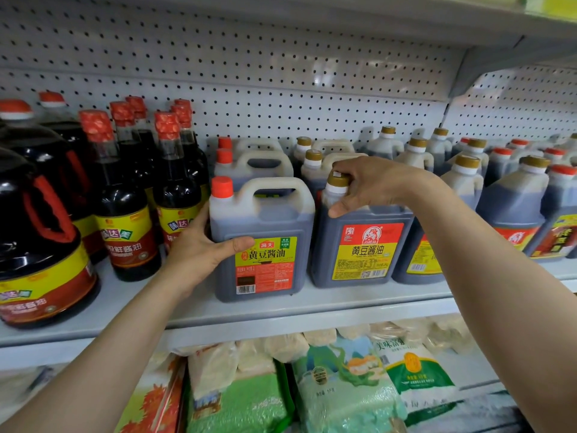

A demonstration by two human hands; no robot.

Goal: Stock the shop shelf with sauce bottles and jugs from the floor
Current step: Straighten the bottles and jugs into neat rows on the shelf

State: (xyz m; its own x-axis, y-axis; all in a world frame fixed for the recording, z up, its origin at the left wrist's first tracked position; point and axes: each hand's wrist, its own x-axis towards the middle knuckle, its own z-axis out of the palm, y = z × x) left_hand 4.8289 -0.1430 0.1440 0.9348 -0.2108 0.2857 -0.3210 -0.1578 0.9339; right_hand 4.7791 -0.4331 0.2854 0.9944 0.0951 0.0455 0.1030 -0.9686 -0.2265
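A red-capped soy sauce jug [265, 232] with a white handle stands at the front of the white shelf [312, 310]. My left hand [199, 248] grips its left side, thumb across the label. Right beside it stands a gold-capped jug [359, 242] with a red and yellow label. My right hand [365, 185] is closed over this jug's neck and cap from above. More jugs of both kinds stand in rows behind them.
Tall dark sauce bottles [121, 195] with red caps and big round jugs [34, 232] fill the shelf's left. More jugs [512, 198] crowd the right. Pegboard backs the shelf. Rice bags [343, 385] lie on the shelf below.
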